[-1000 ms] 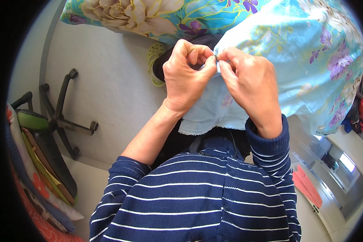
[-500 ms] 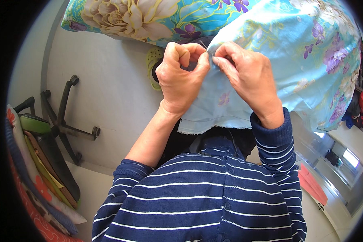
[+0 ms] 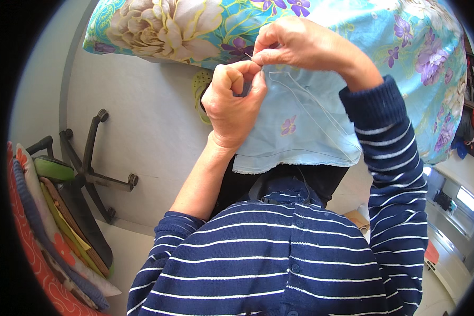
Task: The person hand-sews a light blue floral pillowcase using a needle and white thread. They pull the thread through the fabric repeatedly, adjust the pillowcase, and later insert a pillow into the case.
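A light blue floral cloth [image 3: 279, 142] hangs over my lap, its frayed edge toward me. My left hand [image 3: 233, 105] is closed, thumb and forefinger pinching the cloth's left edge. Just above those fingertips, my right hand [image 3: 308, 47] is closed in a pinch, palm side down. A thin sewing needle [image 3: 248, 55] pokes out to the left of its fingertips. Loose white thread [image 3: 316, 100] runs in a long loop over the cloth, below the right hand. Where the needle meets the cloth is hidden by my fingers.
A thick bundle in the same floral fabric [image 3: 163, 26] lies across the far side. Beyond my left hand is a yellow-green clog [image 3: 201, 87]. At left stand a black wheeled chair base [image 3: 87, 163] and a stack of folded cushions or cloths [image 3: 58, 226].
My right hand has swung up and left, above my left hand, and its wrist has turned over. The thread loop now shows on the cloth. My left hand keeps its pinch almost in place.
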The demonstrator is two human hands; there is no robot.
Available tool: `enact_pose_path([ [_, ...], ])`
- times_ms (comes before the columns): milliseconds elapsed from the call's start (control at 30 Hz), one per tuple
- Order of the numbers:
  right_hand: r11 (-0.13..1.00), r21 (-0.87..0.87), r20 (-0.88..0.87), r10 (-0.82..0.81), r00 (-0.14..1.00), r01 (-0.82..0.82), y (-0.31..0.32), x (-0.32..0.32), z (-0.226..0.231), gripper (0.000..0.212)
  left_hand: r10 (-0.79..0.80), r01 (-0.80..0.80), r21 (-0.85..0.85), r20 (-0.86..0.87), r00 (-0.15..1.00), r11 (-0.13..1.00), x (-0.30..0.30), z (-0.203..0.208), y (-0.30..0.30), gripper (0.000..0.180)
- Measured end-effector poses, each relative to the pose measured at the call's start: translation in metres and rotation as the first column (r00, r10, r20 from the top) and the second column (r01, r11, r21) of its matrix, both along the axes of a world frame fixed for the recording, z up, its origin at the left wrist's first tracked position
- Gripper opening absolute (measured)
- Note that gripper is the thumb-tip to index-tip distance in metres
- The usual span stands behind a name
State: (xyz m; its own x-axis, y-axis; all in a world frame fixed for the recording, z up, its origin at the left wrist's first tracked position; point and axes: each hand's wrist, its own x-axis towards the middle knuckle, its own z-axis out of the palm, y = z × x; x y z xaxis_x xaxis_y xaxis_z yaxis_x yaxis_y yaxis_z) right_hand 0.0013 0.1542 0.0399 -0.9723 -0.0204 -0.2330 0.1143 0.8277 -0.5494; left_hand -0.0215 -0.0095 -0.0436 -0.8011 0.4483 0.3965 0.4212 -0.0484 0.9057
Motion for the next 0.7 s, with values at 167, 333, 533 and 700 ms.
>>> enact_pose_path([
  [167, 0.961, -0.273, 0.131, -0.010, 0.991, 0.046, 0.012, -0.005, -0.016, 0.020, -0.019, 0.019, 0.010, 0.085, 0.996, 1.000, -0.001, -0.001, 0.002, 0.040],
  [333, 0.943, -0.268, -0.156, -0.243, 0.957, 0.196, -0.010, -0.020, -0.032, 0.023, -0.041, 0.016, 0.101, 0.255, 0.966, 0.995, -0.014, -0.002, 0.005, 0.039],
  [533, 0.967, -0.247, 0.100, -0.034, 0.994, 0.058, 0.009, -0.014, -0.019, 0.023, -0.039, 0.027, 0.069, 0.180, 0.983, 0.997, -0.011, -0.007, 0.005, 0.039],
  [700, 0.959, -0.284, -0.075, -0.003, 0.997, -0.019, 0.005, -0.017, -0.028, 0.021, -0.001, -0.030, 0.114, 0.260, 0.966, 0.993, -0.007, 0.001, 0.007, 0.037],
])
